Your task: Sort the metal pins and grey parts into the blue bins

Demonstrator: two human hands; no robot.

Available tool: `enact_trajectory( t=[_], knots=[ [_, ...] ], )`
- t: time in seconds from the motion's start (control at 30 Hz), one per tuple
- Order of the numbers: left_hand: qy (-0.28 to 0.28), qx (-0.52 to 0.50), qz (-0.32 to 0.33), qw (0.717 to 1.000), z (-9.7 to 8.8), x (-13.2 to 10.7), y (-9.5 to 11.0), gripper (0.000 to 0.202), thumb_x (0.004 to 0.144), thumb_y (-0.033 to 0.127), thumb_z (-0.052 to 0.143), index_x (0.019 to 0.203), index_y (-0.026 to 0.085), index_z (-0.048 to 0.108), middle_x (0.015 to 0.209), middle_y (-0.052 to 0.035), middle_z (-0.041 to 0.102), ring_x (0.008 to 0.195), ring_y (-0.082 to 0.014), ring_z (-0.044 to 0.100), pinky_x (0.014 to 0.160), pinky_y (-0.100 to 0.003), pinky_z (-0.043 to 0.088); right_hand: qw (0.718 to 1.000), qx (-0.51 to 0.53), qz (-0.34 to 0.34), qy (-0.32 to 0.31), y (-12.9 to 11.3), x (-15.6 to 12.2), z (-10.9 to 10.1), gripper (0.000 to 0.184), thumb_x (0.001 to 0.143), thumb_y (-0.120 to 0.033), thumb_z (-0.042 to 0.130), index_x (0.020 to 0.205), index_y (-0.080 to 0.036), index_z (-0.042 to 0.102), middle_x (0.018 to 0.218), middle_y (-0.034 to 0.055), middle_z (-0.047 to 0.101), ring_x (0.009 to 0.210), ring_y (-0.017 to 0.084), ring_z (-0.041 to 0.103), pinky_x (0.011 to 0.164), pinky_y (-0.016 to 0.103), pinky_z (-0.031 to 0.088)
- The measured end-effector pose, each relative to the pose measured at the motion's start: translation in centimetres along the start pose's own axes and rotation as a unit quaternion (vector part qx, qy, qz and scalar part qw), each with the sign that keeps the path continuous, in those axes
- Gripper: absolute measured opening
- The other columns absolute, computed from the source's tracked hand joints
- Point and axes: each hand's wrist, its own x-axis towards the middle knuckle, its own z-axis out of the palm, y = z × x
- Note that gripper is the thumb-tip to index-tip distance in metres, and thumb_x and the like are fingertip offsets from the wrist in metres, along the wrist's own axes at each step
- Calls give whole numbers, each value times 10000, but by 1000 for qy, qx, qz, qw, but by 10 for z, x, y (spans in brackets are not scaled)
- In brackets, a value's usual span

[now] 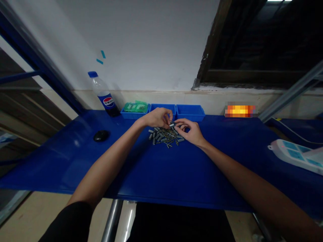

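a pale grey wall (156,43) is rising behind a glossy blue table (156,174), and a cream band (186,96) is running along its foot. two blue tape strips (100,61) are sticking to it at left. a dark window (264,43) is filling the upper right, its brown frame (252,76) bordering rough plaster; a bright light (279,0) is showing at the top. a blue post (50,78) is slanting at left, a grey post (290,93) at right. beige floor (27,215) is showing below, beside a shiny metal leg (112,218).
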Motion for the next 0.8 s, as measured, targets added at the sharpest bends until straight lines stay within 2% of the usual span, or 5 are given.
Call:
enact_trajectory(
  t=[0.27, 0.43, 0.53, 0.63, 0.8],
  knots=[
    [-20, -94, 9, 995, 6, -1, -8, 333, 680, 235, 783, 913, 168, 554, 884, -74, 777, 817, -197, 764, 730, -301, 564, 998, 48, 27, -24, 4, 1, 0, 313, 853, -393, 806, 1091, -190, 798, 905, 81, 816, 756, 203, 742, 665, 328, 573],
    [-24, -84, 2, 996, 11, -1, -2, 290, 735, 211, 766, 928, 168, 553, 925, -73, 776, 844, -168, 756, 757, -281, 566, 996, 69, 49, -35, 2, 1, -2, 297, 834, -435, 825, 1038, -219, 823, 885, 69, 815, 760, 209, 744, 700, 353, 598],
    [-32, -35, -9, 999, 6, -3, 6, 242, 780, 177, 736, 978, 154, 599, 956, -79, 779, 880, -169, 755, 783, -274, 567, 991, 102, 80, -27, 2, 2, -2, 321, 789, -468, 854, 997, -226, 824, 859, 61, 811, 738, 208, 745, 691, 355, 605],
    [-43, 63, -26, 997, -8, -7, 10, 194, 819, 155, 705, 1008, 146, 663, 954, -66, 787, 896, -165, 748, 784, -251, 546, 984, 139, 112, -5, 5, 5, -3, 361, 733, -486, 887, 969, -223, 819, 833, 54, 802, 668, 188, 720, 650, 344, 596],
    [-88, 254, -119, 956, -28, -17, 5, 242, 795, 80, 703, 1019, 164, 745, 974, -51, 798, 865, -166, 724, 692, -223, 489, 971, 185, 151, 24, 8, 8, -7, 371, 685, -451, 918, 942, -203, 819, 771, 38, 780, 618, 160, 673, 609, 301, 547]
  ],
)
